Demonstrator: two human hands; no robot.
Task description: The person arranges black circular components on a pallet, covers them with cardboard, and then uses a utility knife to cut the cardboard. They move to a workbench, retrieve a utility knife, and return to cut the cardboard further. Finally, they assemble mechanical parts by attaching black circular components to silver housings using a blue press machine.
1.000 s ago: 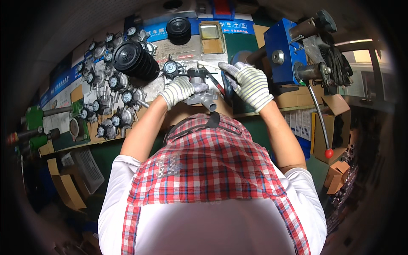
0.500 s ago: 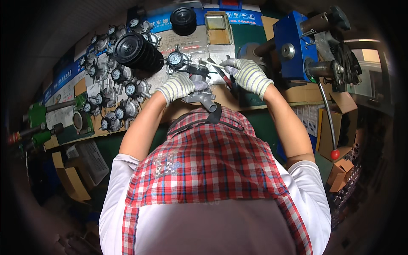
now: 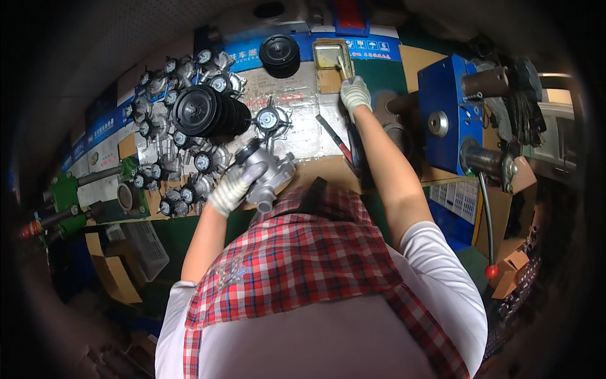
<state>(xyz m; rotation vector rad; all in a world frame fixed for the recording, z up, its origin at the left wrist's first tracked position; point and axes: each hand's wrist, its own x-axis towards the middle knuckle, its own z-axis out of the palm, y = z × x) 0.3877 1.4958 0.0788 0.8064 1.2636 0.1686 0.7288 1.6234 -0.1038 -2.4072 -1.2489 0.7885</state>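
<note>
Counter (image 3: 385, 76) cluttered: L hand (image 3: 230, 191) grips grey casting (image 3: 270, 174) at 7 o'clock from tray (image 3: 327, 69), R hand (image 3: 355, 95) grips thin stick (image 3: 342, 64) there; best keep casting steady, avoid drips.

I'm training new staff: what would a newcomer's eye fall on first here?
Probably the red plaid apron at the lower middle, then the black ribbed stack among round-faced metal parts on the bench's left. At right, the blue machine stands out, with a red-knobbed lever below it. Nearer the middle, the gloved left hand holds a grey metal housing; farther back, the gloved right hand holds a thin stick at a shallow tray.
</note>
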